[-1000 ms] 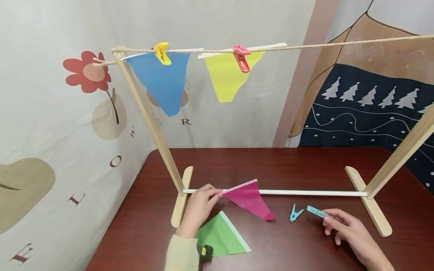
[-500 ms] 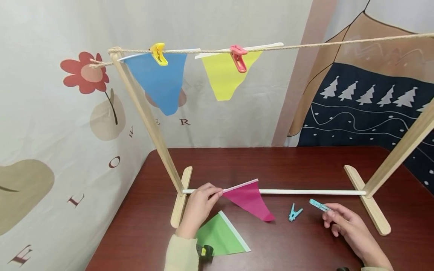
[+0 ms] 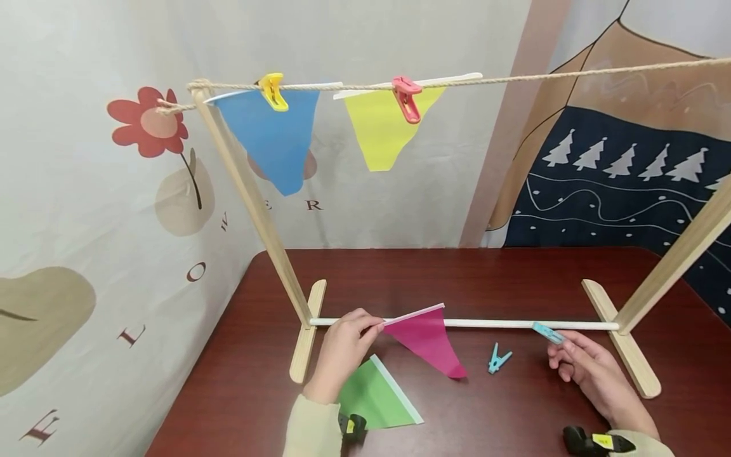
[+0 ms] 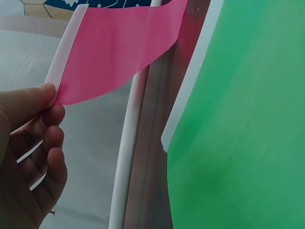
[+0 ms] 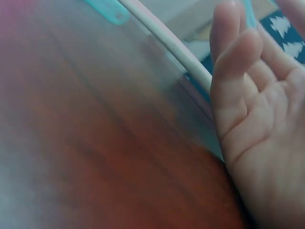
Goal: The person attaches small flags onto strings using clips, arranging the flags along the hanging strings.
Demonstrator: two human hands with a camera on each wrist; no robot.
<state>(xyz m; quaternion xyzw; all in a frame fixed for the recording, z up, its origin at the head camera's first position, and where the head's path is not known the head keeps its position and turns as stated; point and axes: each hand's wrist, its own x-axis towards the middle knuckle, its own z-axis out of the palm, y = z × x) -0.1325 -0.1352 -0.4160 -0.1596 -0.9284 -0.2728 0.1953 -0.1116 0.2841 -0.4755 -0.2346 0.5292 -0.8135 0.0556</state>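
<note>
My left hand (image 3: 347, 346) pinches a magenta pennant (image 3: 425, 339) at the left end of its white top strip. In the left wrist view the thumb presses that strip (image 4: 66, 50) at its corner. Between thumb and fingers, my right hand (image 3: 594, 371) holds a light blue clothespin (image 3: 548, 332), raised near the stand's white crossbar (image 3: 491, 324). A second light blue clothespin (image 3: 499, 359) lies on the table between the pennant and my right hand. Under my left wrist lies a green pennant (image 3: 379, 397) with a white edge, partly covered by the forearm.
A twine line (image 3: 542, 75) runs from the left wooden post (image 3: 251, 203) toward the right post (image 3: 679, 260). On it hang a blue pennant (image 3: 271, 136) with a yellow clip (image 3: 273, 92) and a yellow pennant (image 3: 385, 130) with a red clip (image 3: 407, 100).
My left hand has shifted slightly right with the magenta pennant. My right hand has moved up and a little right, carrying the clothespin away from the one on the table.
</note>
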